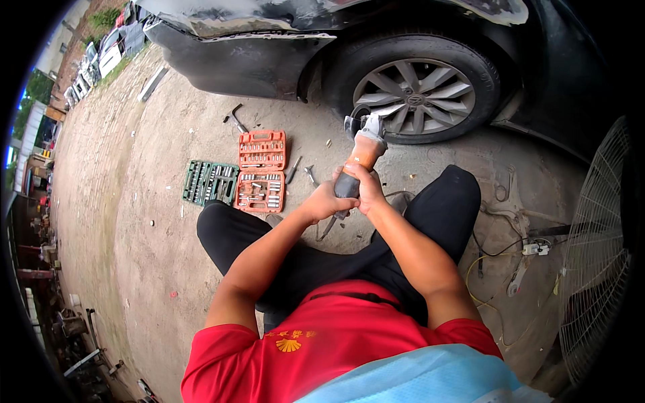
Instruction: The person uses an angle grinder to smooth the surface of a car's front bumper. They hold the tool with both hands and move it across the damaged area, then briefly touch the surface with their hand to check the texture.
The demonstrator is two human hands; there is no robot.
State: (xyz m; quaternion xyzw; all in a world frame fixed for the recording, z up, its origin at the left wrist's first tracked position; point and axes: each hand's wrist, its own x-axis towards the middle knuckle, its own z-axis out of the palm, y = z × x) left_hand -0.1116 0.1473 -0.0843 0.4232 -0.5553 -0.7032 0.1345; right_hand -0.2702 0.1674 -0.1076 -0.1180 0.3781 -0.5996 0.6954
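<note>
Both my hands are wrapped round an orange and dark grey angle grinder, held up between my knees. My left hand grips the dark rear end of its body, where a cord hangs down. Just beside it, my right hand closes round the body nearer the orange part. The grinder's metal head and dark disc guard point away from me, in front of the car wheel. Whether the disc touches the tyre or stands apart from it I cannot tell.
An open orange socket set and a green tool case lie on the ground to the left. A wrench and a screwdriver are beside them. The dark car body stands ahead. Cables, a power socket and a fan are at right.
</note>
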